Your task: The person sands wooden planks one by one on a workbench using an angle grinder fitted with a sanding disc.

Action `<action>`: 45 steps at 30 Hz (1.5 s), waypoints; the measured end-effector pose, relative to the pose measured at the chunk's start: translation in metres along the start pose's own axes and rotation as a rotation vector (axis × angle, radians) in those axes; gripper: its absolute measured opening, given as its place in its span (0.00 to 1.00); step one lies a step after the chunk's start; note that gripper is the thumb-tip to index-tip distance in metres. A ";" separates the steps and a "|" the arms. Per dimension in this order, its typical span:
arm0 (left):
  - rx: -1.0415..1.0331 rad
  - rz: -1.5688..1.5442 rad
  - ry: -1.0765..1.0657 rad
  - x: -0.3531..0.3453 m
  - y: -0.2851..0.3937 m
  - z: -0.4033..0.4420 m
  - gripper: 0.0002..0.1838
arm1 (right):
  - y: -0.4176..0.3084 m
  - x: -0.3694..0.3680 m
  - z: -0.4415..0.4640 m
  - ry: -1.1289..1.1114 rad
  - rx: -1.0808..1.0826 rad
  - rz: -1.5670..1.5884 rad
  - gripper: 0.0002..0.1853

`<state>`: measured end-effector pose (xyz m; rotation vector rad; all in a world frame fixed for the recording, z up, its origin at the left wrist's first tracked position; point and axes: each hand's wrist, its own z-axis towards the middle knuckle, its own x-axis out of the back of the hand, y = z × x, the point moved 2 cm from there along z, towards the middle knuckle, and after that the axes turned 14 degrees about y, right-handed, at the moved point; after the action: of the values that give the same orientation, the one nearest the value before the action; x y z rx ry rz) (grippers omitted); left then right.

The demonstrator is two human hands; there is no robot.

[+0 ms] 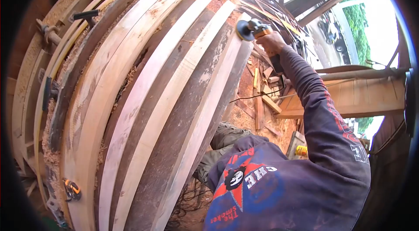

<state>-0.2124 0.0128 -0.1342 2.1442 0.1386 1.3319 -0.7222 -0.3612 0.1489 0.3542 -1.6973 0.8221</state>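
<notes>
My right hand (271, 42) is closed around a yellow-and-black angle grinder (261, 29), held at the end of my stretched-out arm. Its round, yellowish disc (244, 30) is at the far end of a pale wooden strip (209, 100), seemingly against the wood. The grinder's dark rear end (276, 63) shows below my hand. My left hand is out of view. Alongside the strip, more pale strips (174, 78) run lengthwise over a dark, curved wooden surface (174, 130).
A tape measure (72, 189) lies on a wide plank at lower left. Clamps (86, 14) grip the curved timbers on the left. Offcuts (268, 95) and sawdust cover the ground on the right, near a yellow can (301, 150) and a wooden board (345, 98).
</notes>
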 end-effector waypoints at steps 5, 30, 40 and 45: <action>0.010 0.023 0.039 0.003 -0.007 -0.015 0.23 | 0.007 0.005 0.055 0.035 -0.107 -0.003 0.20; -0.196 0.265 0.610 0.315 -0.160 0.298 0.26 | -0.065 -0.056 -0.429 -0.319 0.372 0.158 0.22; -1.286 0.058 -0.069 0.260 0.013 0.164 0.46 | -0.007 -0.045 -0.554 -0.327 0.211 0.474 0.25; -1.276 0.090 -0.406 0.223 0.044 0.179 0.43 | 0.027 -0.025 -0.553 -0.210 0.144 0.569 0.23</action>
<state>0.0379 -0.0146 0.0075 1.2263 -0.7707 0.6338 -0.3302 0.0306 0.1691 0.0462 -1.9729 1.3654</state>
